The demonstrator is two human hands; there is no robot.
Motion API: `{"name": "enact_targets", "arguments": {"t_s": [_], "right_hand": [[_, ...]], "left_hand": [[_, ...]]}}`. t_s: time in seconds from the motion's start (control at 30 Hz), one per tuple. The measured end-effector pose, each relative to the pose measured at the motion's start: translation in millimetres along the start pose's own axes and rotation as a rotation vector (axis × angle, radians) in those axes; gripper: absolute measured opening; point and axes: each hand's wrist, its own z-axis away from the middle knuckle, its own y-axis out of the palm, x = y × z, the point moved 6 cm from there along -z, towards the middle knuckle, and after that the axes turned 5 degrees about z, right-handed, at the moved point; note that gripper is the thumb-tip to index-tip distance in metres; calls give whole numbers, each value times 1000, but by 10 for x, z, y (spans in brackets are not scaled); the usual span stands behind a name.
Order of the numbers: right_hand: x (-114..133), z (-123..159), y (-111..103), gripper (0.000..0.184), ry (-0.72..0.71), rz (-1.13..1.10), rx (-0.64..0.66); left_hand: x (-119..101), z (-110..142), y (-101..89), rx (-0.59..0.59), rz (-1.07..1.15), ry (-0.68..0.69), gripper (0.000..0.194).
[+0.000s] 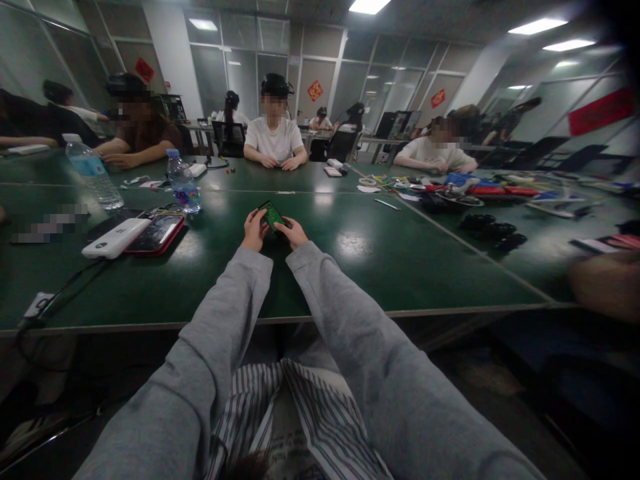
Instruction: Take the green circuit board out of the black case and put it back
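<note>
Between both hands, just above the green tabletop (330,280), is a small green circuit board (273,215) with dark edges, held tilted. My left hand (254,231) grips its left side, fingers closed on the edge. On the right side my right hand (293,234) pinches it, with the thumb over the lower right corner. The fingers partly hide the board, and its fine details are too small to read.
To the left lie a white power bank (114,238) with a cable and a red-edged phone (159,235). Two water bottles (184,183) stand behind them. A pen (387,205), cables (395,181) and dark objects (487,228) lie to the right. Several people (274,137) sit around.
</note>
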Motion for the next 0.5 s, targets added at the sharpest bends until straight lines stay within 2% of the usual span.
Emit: {"name": "enact_targets", "arguments": {"t_s": [0.23, 0.37, 0.5], "right_hand": [[-9, -14, 16, 47, -16, 1, -9], [-10, -22, -3, 49, -28, 30, -26], [20, -14, -45, 53, -52, 82, -65]], "left_hand": [[5, -3, -5, -15, 42, -3, 26], [15, 1, 4, -21, 58, -17, 26], [41, 28, 33, -27, 74, -89, 25]]}}
